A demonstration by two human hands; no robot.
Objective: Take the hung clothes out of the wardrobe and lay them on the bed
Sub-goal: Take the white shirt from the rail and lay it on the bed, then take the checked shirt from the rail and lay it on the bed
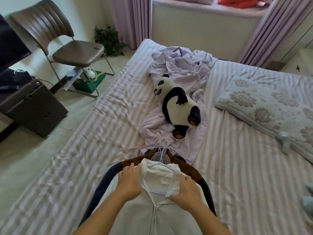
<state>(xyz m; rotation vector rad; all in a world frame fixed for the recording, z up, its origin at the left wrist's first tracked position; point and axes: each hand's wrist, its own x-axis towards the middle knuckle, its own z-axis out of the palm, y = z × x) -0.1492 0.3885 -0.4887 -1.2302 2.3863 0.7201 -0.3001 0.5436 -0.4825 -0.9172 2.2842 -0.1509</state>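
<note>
Two hands rest on a white shirt (152, 209) lying on top of a stack of hung clothes at the near edge of the bed (237, 167): the left hand (130, 180) lies with fingers relaxed on the shirt's left shoulder, and the right hand (186, 190) curls its fingers over the collar's right side. Beneath the shirt lie a brown garment (186, 165) and a dark navy one (101, 185), their hanger hooks (160, 141) pointing toward a stuffed panda (179, 106) on crumpled lilac bedding (186, 65) in the bed's middle. A floral pillow (264, 102) lies near the right edge.
</note>
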